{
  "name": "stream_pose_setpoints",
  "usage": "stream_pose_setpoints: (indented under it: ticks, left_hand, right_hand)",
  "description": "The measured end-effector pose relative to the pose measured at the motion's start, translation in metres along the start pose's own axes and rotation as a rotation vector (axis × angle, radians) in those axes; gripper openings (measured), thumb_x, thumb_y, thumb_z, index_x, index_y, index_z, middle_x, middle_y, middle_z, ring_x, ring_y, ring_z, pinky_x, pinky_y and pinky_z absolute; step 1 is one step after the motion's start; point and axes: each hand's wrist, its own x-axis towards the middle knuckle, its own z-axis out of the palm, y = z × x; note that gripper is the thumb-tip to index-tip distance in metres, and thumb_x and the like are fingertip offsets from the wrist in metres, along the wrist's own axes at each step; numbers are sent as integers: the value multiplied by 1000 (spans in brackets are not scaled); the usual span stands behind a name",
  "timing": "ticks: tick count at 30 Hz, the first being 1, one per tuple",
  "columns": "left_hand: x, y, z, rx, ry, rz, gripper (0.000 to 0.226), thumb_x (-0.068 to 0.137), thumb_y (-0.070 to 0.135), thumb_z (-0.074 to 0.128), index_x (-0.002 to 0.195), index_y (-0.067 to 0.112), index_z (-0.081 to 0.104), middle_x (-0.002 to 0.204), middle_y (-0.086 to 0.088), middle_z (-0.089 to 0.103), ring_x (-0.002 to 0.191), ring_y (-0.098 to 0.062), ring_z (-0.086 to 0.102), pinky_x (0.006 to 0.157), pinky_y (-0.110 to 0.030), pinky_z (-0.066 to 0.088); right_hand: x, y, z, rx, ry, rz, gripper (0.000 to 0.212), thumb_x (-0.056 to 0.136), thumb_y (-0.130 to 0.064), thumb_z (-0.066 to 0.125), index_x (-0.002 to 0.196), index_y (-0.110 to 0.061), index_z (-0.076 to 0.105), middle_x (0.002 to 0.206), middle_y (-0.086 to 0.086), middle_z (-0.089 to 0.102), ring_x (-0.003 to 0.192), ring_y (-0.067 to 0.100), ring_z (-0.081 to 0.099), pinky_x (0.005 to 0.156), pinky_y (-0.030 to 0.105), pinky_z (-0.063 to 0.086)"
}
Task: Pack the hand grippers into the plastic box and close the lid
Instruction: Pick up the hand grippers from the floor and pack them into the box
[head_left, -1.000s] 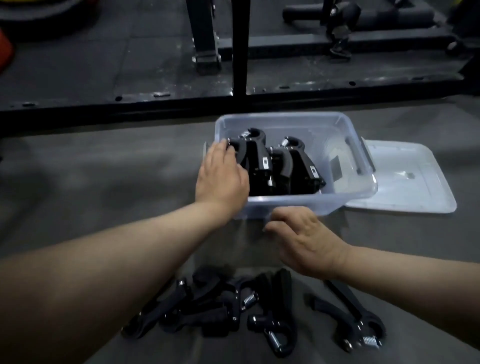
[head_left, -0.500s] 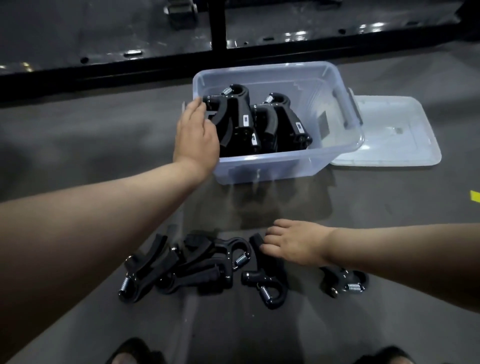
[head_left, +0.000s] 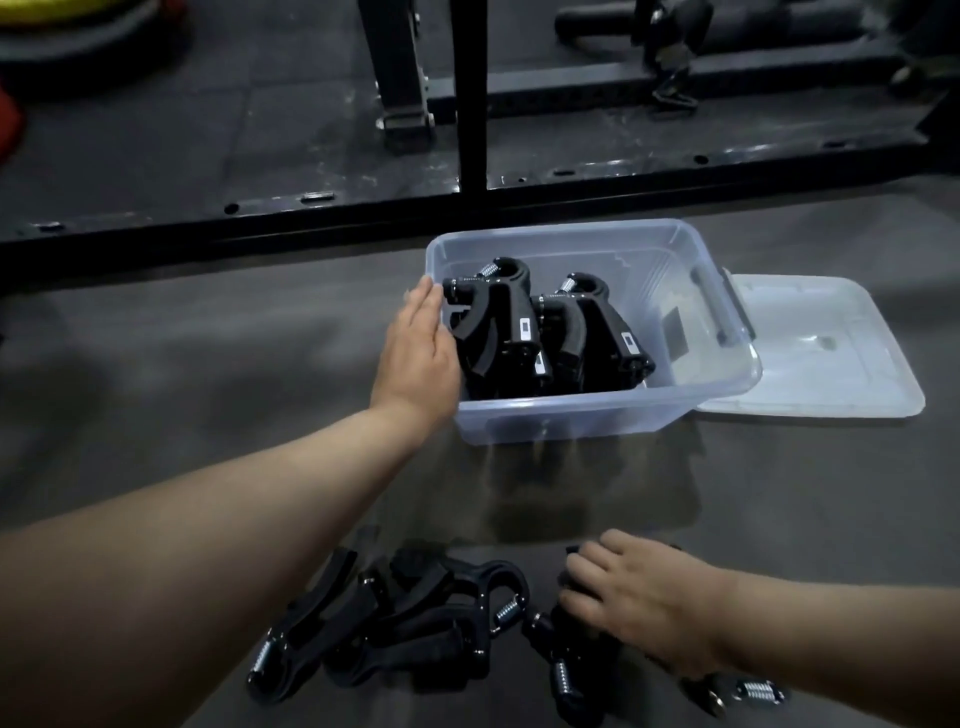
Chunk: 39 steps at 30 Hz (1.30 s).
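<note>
A: Entry, head view; where do we log the clear plastic box (head_left: 571, 421)?

B: On the grey floor (head_left: 208, 389), open at the top; the clear flat lid (head_left: 831, 364) lies flat on the floor just beside the box's right wall.

A: Contents?

B: We note several packed black hand grippers (head_left: 519, 327) standing on end in the left and middle of the box, spring ends uppermost, pressed close to one another.

A: Left hand?

B: The left hand (head_left: 415, 353) lies along the box's left wall at the rim, fingers straight and together, nothing held; its fingertips are beside the nearest packed gripper; we cannot tell whether they touch it.

A: Right hand?

B: The right hand (head_left: 639, 597) is low and near us, well apart from the box; its fingers are curled round the handle of a single black spring-loaded hand gripper (head_left: 566, 670) that lies on the floor, coil end showing below the hand.

A: Remainder?

B: A loose pile of black hand grippers (head_left: 415, 629) lies just left of that hand; one stray gripper with a bright coil (head_left: 753, 693) shows under the right wrist; a black steel rack frame (head_left: 467, 104) stands behind the box.
</note>
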Motion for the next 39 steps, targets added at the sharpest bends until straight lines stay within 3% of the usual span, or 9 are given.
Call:
stream_pose_setpoints:
  ticks: [3, 8, 14, 17, 21, 24, 30, 35, 39]
  left_hand:
    - [1, -3, 0, -1, -6, 9, 49, 100, 12, 31, 149, 12, 33, 158, 4, 23, 145, -8, 16, 120, -24, 8]
    - [1, -3, 0, 2, 4, 15, 49, 100, 12, 31, 149, 13, 33, 158, 5, 24, 145, -6, 16, 118, -21, 8]
    - [-2, -2, -1, -3, 4, 11, 49, 100, 12, 31, 149, 14, 33, 158, 7, 23, 145, -5, 15, 115, -16, 6]
    - [-1, -3, 0, 0, 8, 13, 49, 100, 12, 32, 148, 13, 34, 158, 6, 24, 145, -6, 16, 116, -18, 7]
    - [-1, -1, -1, -7, 23, 14, 48, 99, 11, 33, 147, 12, 36, 157, 4, 26, 144, -8, 19, 119, -22, 9]
    - [-2, 0, -2, -1, 10, 17, 48, 100, 12, 32, 148, 13, 35, 157, 4, 25, 145, -8, 18, 120, -27, 11]
    - [-1, 0, -2, 12, 8, 19, 48, 100, 11, 32, 148, 13, 34, 158, 4, 24, 145, -9, 17, 119, -25, 9]
    - [-2, -1, -1, -6, 16, 10, 48, 99, 12, 32, 148, 13, 35, 157, 5, 25, 145, -8, 18, 117, -20, 8]
    - [-2, -2, -1, -8, 17, 6, 48, 99, 12, 32, 147, 13, 36, 157, 5, 25, 144, -8, 19, 116, -19, 8]
  right_hand:
    - [3, -7, -10, -80, 27, 13, 46, 70, -27, 23, 94, -26, 62, 104, 10, 60, 78, 24, 58, 66, 29, 47]
    - [11, 10, -36, -85, -182, 80, 30, 79, -35, 48, 97, -24, 71, 105, 6, 62, 91, 26, 56, 84, 36, 42]
    - [-16, 76, -95, 841, -546, 294, 32, 89, -46, 60, 108, -20, 64, 102, 5, 70, 86, 24, 64, 79, 41, 52]
    - [-42, 116, -118, 1516, -350, 266, 32, 90, -31, 68, 109, -6, 66, 98, 19, 70, 83, 30, 65, 82, 50, 55]
    - [-52, 152, -132, 2012, 200, 381, 29, 85, -21, 68, 107, -2, 71, 93, 17, 67, 76, 21, 67, 66, 32, 59]
    - [-31, 156, -121, 1961, 505, 706, 20, 93, -22, 60, 106, -8, 68, 96, 14, 69, 77, 21, 69, 69, 28, 54]
    - [7, 154, -111, 1894, 593, 1107, 19, 100, -27, 51, 89, -16, 61, 80, 0, 67, 59, 10, 57, 51, 22, 32]
    - [12, 156, -102, 1154, 292, 1240, 43, 80, -59, 49, 96, -23, 66, 123, 7, 49, 112, 26, 53, 100, 42, 45]
    - [18, 154, -98, 1291, 274, 1165, 36, 75, -46, 51, 101, -21, 59, 100, 7, 69, 94, 27, 66, 92, 47, 53]
